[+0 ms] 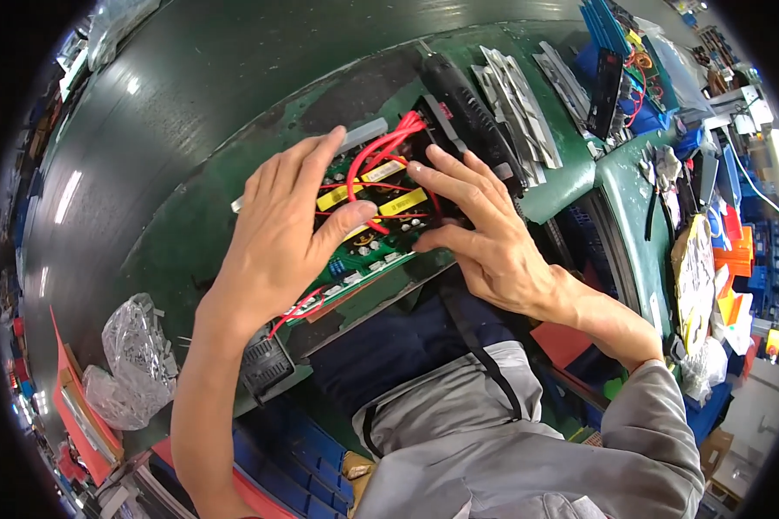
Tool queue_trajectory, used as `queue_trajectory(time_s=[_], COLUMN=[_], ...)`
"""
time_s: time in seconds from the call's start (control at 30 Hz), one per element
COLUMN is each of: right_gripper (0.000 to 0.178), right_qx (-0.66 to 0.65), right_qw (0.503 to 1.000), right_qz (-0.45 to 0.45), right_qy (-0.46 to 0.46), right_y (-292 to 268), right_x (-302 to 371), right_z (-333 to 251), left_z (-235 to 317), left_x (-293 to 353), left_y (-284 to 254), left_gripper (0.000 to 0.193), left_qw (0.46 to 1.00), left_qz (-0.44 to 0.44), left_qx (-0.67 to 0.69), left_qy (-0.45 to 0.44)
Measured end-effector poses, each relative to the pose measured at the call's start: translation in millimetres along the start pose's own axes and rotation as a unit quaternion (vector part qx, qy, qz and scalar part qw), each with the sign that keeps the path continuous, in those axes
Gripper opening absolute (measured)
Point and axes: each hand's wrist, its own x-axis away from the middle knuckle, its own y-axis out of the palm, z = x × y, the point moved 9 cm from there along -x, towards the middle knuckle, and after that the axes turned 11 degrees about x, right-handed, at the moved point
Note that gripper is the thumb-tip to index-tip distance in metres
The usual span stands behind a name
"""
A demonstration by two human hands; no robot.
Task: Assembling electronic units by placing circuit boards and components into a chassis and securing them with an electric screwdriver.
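Looking down at a big green worktop (164, 216), kinda scuffed. Got a green circuit board (372, 251) lying on it near the front edge, partly covered by both hands: left hand (290, 221) reaching across the left part with thumb spread wide, right hand (485, 225) curved over the right end. Can't tell about any grip there. Also spotting thick red cables (352, 177) looping above yellow blocks (403, 202).

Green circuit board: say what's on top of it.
Yellow blocks and looping red wires show. The left hand and right hand hide parts of it; what lies beneath them cannot be seen.
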Motion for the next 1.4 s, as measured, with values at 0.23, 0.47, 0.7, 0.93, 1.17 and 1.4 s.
queue_trajectory(time_s=[0.23, 0.47, 0.7, 0.93, 1.17, 1.4], right_gripper=[0.031, 0.028, 0.028, 0.033, 0.035, 0.034], right_qx=[0.048, -0.006, -0.025, 0.021, -0.021, -0.039], right_qw=[0.997, 1.000, 0.998, 0.997, 0.998, 0.997], right_qz=[-0.011, -0.011, -0.012, -0.017, -0.016, -0.027], right_qy=[-0.052, -0.028, -0.048, -0.071, -0.064, -0.053], right_y=[13.9, 16.7, 17.8, 38.6, 41.7, 36.4], right_x=[-12.0, -18.6, -20.6, -33.0, -29.0, -30.2], right_z=[-31.0, -24.2, -28.3, -61.0, -57.1, -62.6], left_z=[-2.0, -3.4, -5.8, -8.8, -7.6, -6.5], left_x=[0.6, -0.2, 1.9, 7.1, 4.3, 7.2], left_y=[1.1, 0.8, 3.1, 3.0, 2.3, -2.4], left_gripper=[0.073, 0.069, 0.070, 0.067, 0.065, 0.065], left_qw=[1.000, 1.000, 1.000, 0.999, 0.999, 0.999], left_qz=[-0.002, -0.013, 0.002, 0.005, 0.011, 0.003], left_qx=[0.005, 0.027, 0.021, 0.029, 0.035, 0.044], left_qy=[0.021, 0.004, 0.015, 0.031, 0.036, 0.031])
